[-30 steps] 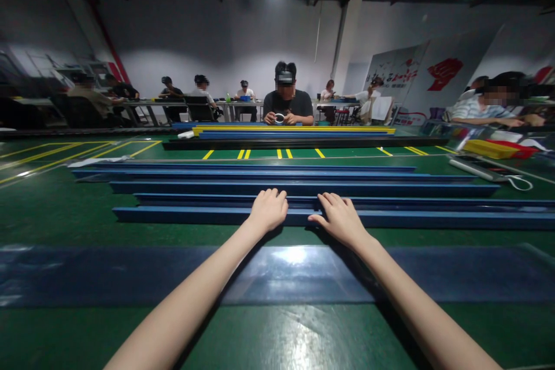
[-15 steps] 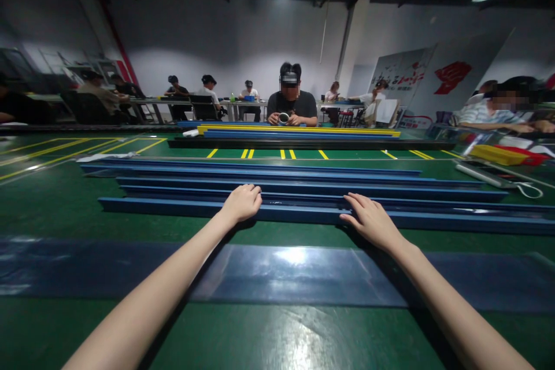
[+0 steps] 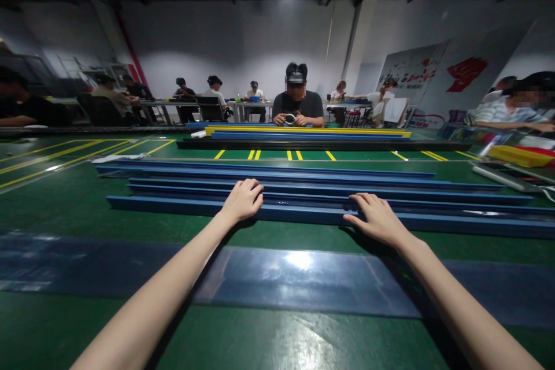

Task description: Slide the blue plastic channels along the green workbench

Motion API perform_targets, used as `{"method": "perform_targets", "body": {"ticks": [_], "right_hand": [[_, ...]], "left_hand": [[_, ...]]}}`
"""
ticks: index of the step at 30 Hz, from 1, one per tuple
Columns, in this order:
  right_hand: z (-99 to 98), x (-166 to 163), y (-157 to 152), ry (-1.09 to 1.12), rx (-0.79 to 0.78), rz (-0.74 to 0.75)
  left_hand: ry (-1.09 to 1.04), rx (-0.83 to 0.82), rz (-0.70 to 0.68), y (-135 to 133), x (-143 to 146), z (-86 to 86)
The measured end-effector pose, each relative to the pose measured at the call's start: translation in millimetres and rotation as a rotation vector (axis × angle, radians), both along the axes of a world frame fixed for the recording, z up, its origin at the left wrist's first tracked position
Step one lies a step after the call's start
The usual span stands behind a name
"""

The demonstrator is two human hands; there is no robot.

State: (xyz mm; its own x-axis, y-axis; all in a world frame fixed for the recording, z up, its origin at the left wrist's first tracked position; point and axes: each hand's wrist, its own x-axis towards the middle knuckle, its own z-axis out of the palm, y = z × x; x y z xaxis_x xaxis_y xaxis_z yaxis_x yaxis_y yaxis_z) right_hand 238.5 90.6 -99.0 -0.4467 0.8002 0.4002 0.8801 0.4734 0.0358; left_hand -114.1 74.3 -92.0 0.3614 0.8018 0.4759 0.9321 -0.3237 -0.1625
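Note:
A long blue plastic channel (image 3: 303, 214) lies across the green table in front of me. My left hand (image 3: 243, 200) is closed over its near wall, with the fingertips hidden inside the channel. Farther right, my right hand (image 3: 376, 218) grips the same wall, thumb on the near side and fingers reaching over the top. Just behind lie more blue channels (image 3: 329, 186), side by side and roughly parallel. Nearer to me, a wide, glossy see-through strip (image 3: 277, 286) lies flat beneath my forearms.
Beyond the blue channels are a long black strip (image 3: 303, 145) and yellow and blue lengths (image 3: 312, 130). A person (image 3: 297, 101) sits opposite, holding a ring-shaped object. A yellow tray (image 3: 515, 155) stands at the right, near another person (image 3: 511, 110). Yellow tape lines mark the green table (image 3: 208, 332).
The view has shifted slightly, so the background sits a little farther right. Both hands stay on the blue channel, with hardly any change in grip.

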Motion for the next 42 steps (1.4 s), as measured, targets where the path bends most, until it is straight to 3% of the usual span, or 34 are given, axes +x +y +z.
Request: {"method": "perform_targets", "body": {"ticks": [10,23,29,42], "right_hand": [[-2.0,-13.3,22.9,0.077,0.026,0.006],[5.3,-34.1,47.5,-0.062,-0.070,0.030],[10.7,-39.3,55.8,-0.083,-0.093,0.015],[1.8,-46.3,89.3,-0.034,-0.025,0.010]], "left_hand": [[-0.042,-0.065,-0.125,16.6,-6.0,-3.0],[-0.069,-0.111,0.070,25.2,-2.5,-0.9],[-0.048,-0.112,0.078,33.6,-5.5,-2.5],[-0.018,-0.129,0.118,67.7,-13.3,-5.8]]}}
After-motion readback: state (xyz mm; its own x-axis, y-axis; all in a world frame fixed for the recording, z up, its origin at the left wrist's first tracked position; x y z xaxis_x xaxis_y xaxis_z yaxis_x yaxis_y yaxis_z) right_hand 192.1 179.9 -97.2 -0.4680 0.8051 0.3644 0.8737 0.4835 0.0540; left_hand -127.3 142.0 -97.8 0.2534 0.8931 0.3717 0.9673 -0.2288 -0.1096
